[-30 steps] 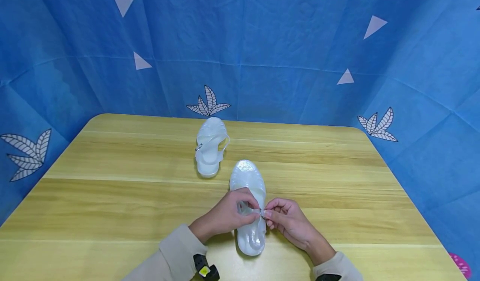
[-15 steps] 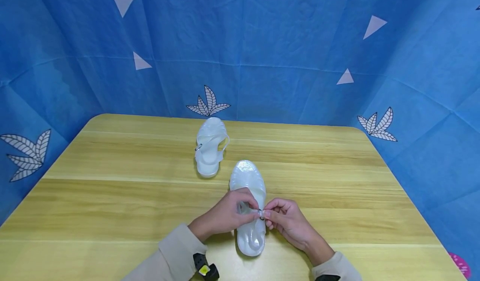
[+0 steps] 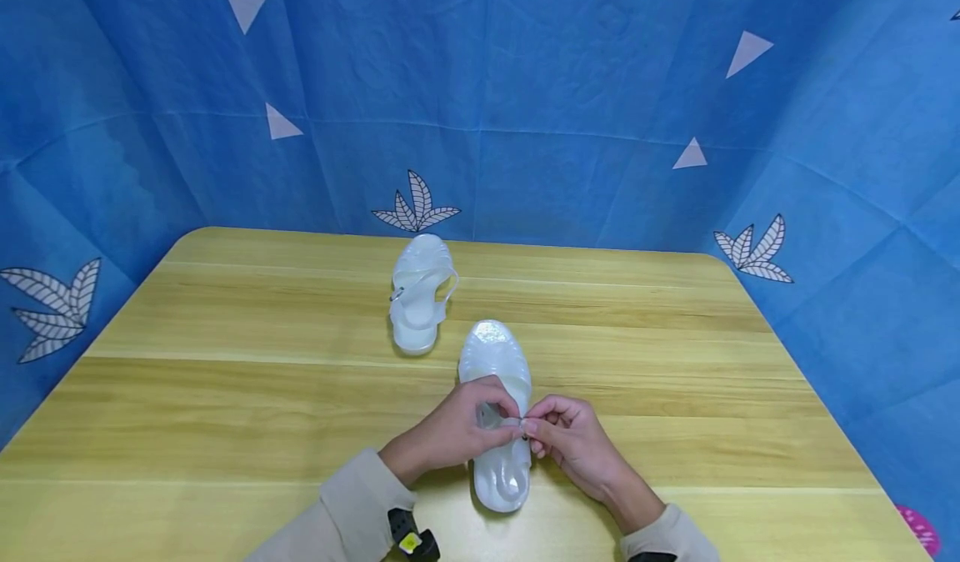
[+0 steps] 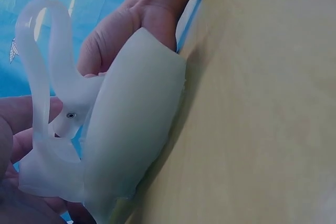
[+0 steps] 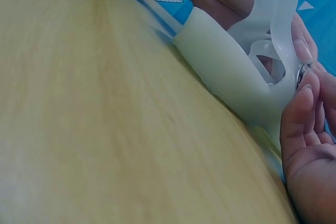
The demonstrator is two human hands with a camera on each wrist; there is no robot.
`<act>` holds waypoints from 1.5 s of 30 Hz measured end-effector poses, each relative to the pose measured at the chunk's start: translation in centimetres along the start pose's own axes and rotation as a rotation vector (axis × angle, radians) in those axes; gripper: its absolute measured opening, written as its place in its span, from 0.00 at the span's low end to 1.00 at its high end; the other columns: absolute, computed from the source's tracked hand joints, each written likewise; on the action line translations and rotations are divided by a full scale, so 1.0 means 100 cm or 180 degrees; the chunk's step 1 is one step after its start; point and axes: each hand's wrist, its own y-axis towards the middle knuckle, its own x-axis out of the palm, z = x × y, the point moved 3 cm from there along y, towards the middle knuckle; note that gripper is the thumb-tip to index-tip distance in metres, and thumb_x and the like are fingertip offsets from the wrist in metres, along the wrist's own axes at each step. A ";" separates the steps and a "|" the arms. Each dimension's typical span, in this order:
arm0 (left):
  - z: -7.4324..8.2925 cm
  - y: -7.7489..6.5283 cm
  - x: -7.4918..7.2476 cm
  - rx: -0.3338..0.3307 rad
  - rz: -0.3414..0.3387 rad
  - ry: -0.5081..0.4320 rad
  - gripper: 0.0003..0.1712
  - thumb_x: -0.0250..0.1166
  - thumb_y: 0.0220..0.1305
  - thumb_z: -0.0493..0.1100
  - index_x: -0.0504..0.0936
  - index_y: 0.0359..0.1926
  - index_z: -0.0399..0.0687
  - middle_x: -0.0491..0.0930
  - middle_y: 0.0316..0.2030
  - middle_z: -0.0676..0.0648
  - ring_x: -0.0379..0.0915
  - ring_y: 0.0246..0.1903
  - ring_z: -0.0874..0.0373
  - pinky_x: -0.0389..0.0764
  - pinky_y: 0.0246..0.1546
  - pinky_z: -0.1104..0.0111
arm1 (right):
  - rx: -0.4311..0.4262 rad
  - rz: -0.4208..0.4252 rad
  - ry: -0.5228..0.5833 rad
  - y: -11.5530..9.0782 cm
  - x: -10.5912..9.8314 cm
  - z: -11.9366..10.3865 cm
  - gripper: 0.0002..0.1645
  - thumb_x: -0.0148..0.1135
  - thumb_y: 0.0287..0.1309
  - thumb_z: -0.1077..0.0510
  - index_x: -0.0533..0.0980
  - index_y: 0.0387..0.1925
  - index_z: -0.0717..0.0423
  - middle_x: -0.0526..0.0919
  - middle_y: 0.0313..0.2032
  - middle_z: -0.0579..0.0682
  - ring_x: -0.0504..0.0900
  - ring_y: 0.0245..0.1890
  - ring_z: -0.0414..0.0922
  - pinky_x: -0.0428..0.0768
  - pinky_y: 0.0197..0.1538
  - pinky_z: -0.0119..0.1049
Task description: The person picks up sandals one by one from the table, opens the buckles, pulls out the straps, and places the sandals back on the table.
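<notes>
A translucent white jelly sandal point(image 3: 491, 349) lies on the table with its toe pointing away from me. My left hand point(image 3: 453, 424) reaches over it from the left, thumb and fingers pinching its strap. From the right, my right hand point(image 3: 581, 445) pinches the strap end at the small metal buckle point(image 5: 301, 74). The fingertips of both hands meet above the sandal's right side and cover most of the buckle. In the left wrist view, the sandal's heel point(image 4: 139, 114) stands between the hands, and a looped strap point(image 4: 39, 72) rises beside it.
Farther back and left, a matching white sandal point(image 3: 414, 337) lies on the wooden table point(image 3: 262, 429), a buckle at its left side. Behind the table hangs a blue cloth point(image 3: 487, 70) with white triangles and leaf prints.
My right fingertips have shifted slightly left, closer to the left ones. They now hide more of the buckle. The left hand and both sandals have hardly moved.
</notes>
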 end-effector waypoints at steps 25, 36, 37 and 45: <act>0.001 -0.002 -0.008 0.0020 -0.0281 0.0020 0.08 0.65 0.58 0.36 0.85 0.40 0.45 0.78 0.33 0.55 0.71 0.37 0.64 0.73 0.46 0.71 | 0.0040 0.0283 -0.0765 -0.001 0.005 0.000 0.11 0.60 0.55 0.68 0.74 0.41 0.61 0.80 0.32 0.44 0.74 0.22 0.34 0.71 0.23 0.24; -0.004 -0.003 -0.011 -0.0044 -0.0266 -0.0021 0.08 0.66 0.59 0.41 0.86 0.40 0.48 0.80 0.33 0.53 0.71 0.35 0.64 0.74 0.40 0.71 | -0.0146 0.0172 -0.0663 0.001 0.006 0.001 0.08 0.59 0.56 0.68 0.76 0.40 0.61 0.82 0.32 0.46 0.78 0.26 0.34 0.78 0.30 0.27; -0.004 -0.003 -0.011 -0.0048 -0.0269 -0.0053 0.08 0.66 0.59 0.41 0.86 0.40 0.48 0.80 0.34 0.53 0.71 0.35 0.64 0.74 0.40 0.71 | -0.0169 0.0163 -0.0653 0.001 0.007 0.000 0.09 0.59 0.56 0.68 0.76 0.39 0.59 0.82 0.32 0.46 0.78 0.26 0.34 0.78 0.30 0.27; -0.007 -0.003 -0.013 -0.0124 -0.0261 -0.0244 0.09 0.66 0.58 0.38 0.86 0.40 0.45 0.81 0.35 0.50 0.72 0.36 0.63 0.73 0.43 0.69 | -0.0278 0.0237 -0.0677 0.000 0.009 -0.001 0.08 0.58 0.55 0.70 0.75 0.38 0.64 0.82 0.30 0.45 0.78 0.25 0.34 0.78 0.29 0.26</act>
